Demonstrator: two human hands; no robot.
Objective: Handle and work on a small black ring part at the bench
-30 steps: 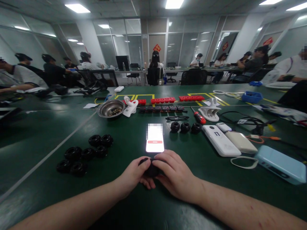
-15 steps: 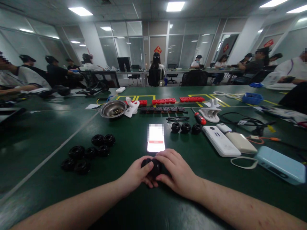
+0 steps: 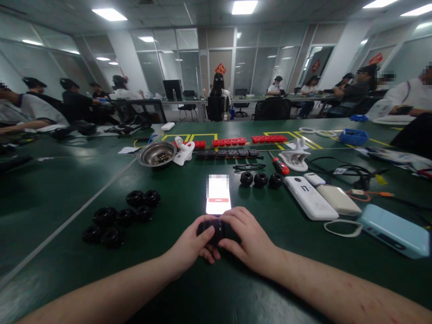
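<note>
Both of my hands meet low in the middle of the green table around one small black round part [image 3: 216, 230]. My left hand [image 3: 191, 246] curls on its left side, thumb over the top. My right hand [image 3: 248, 245] wraps the right side with fingers bent over it. Just beyond my fingers lies a lit phone [image 3: 218, 197], screen up. A cluster of several similar black round parts [image 3: 121, 217] sits to the left. Three more black parts [image 3: 261, 179] stand in a row right of the phone.
A metal bowl [image 3: 157, 154], a white clamp [image 3: 184, 150], red strips [image 3: 229, 141] and black strips, and a red-handled screwdriver [image 3: 279, 164] lie further back. White devices [image 3: 308, 196], a light-blue power bank [image 3: 394, 230] and cables sit at right. Other people sit at far tables.
My hands stay closed on the black part and have turned it slightly; the thumb of my left hand now lies over its top. The view shifted a little.
</note>
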